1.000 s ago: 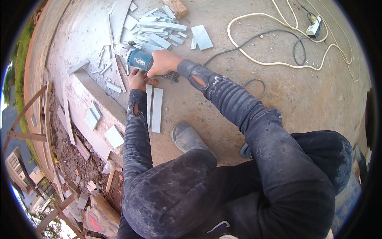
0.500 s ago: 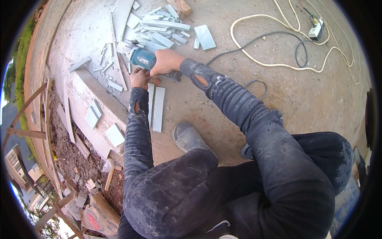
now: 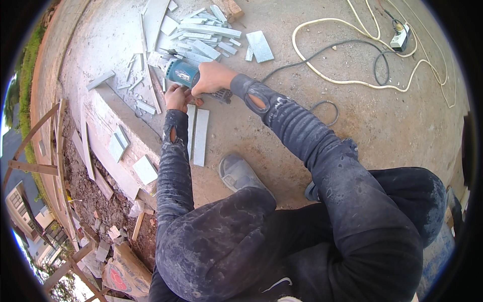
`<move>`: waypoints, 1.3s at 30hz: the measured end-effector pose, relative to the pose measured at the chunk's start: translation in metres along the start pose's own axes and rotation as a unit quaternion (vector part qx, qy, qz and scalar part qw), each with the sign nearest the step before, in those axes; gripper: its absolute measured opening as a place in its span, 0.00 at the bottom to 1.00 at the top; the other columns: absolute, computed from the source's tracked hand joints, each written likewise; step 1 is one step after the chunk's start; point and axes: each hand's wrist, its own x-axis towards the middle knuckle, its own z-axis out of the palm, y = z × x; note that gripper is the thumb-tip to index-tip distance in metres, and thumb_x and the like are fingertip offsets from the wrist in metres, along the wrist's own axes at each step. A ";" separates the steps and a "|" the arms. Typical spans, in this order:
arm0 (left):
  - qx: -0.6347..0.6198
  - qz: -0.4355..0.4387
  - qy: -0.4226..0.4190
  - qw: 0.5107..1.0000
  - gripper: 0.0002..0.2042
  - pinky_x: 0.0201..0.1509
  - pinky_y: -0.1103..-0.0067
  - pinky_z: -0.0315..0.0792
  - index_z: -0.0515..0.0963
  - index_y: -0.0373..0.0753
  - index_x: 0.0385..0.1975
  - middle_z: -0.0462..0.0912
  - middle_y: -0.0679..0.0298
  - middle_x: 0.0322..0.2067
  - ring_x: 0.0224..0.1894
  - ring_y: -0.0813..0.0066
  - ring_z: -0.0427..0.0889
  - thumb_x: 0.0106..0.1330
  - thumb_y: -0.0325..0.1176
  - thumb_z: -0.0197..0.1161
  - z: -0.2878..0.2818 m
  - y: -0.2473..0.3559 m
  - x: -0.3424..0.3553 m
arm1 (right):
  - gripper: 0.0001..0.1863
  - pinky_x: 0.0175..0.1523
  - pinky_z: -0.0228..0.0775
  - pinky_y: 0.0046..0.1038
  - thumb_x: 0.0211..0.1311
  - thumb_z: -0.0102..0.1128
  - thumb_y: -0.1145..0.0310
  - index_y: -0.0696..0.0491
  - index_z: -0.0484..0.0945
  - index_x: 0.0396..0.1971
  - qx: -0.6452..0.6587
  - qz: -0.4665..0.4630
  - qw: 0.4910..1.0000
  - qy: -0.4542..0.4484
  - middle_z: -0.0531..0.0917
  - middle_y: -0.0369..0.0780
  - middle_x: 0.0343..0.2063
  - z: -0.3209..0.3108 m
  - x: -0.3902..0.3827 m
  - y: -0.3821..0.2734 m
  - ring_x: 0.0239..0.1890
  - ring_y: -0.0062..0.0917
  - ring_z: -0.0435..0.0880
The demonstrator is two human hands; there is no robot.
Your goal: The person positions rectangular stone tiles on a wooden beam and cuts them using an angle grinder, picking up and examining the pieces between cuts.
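My right hand (image 3: 211,78) grips a teal angle grinder (image 3: 182,74), its head pointing up and left toward a pile of pale cut tile strips (image 3: 211,31). Just below the grinder, my left hand (image 3: 179,96) has curled fingers; what they hold is hidden. Two long grey strips (image 3: 200,136) lie side by side below my hands, with a small reddish chunk (image 3: 198,102) near their upper ends. A low concrete ledge (image 3: 126,121) with loose tile pieces (image 3: 145,169) runs along the left of my hands.
A white power strip (image 3: 400,38) with looping cream (image 3: 337,80) and dark cables lies at the right. Wooden planks (image 3: 32,168), rubble and a torn sack (image 3: 126,269) are at the left. A wood block (image 3: 229,10) sits beyond the pile. My sandalled foot (image 3: 236,171) rests on the concrete.
The view has shifted slightly, putting the surroundings a little further right. My right hand and the grinder have edged slightly rightward. The tile pieces around them look unchanged.
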 end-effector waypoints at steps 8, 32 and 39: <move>-0.011 -0.001 -0.001 1.000 0.06 0.26 0.77 0.81 0.71 0.31 0.39 0.80 0.58 0.33 0.27 0.70 0.83 0.65 0.19 0.50 0.000 0.002 -0.002 | 0.36 0.43 0.77 0.34 0.27 0.70 0.52 0.71 0.79 0.33 -0.002 -0.003 1.000 0.006 0.82 0.61 0.32 0.002 -0.001 0.004 0.37 0.47 0.85; -0.008 -0.012 0.011 1.000 0.11 0.37 0.70 0.85 0.68 0.29 0.43 0.79 0.49 0.41 0.38 0.59 0.85 0.64 0.16 0.42 0.006 0.008 -0.008 | 0.32 0.37 0.79 0.30 0.21 0.73 0.53 0.65 0.83 0.28 -0.009 0.010 0.999 0.038 0.85 0.54 0.29 0.010 -0.010 0.017 0.31 0.40 0.86; -0.013 -0.007 -0.003 1.000 0.10 0.38 0.67 0.84 0.67 0.35 0.41 0.78 0.49 0.41 0.39 0.57 0.83 0.63 0.17 0.42 0.002 0.006 -0.006 | 0.34 0.39 0.78 0.32 0.22 0.74 0.51 0.67 0.83 0.29 0.003 0.011 1.000 0.024 0.85 0.55 0.30 0.003 -0.022 0.013 0.33 0.41 0.87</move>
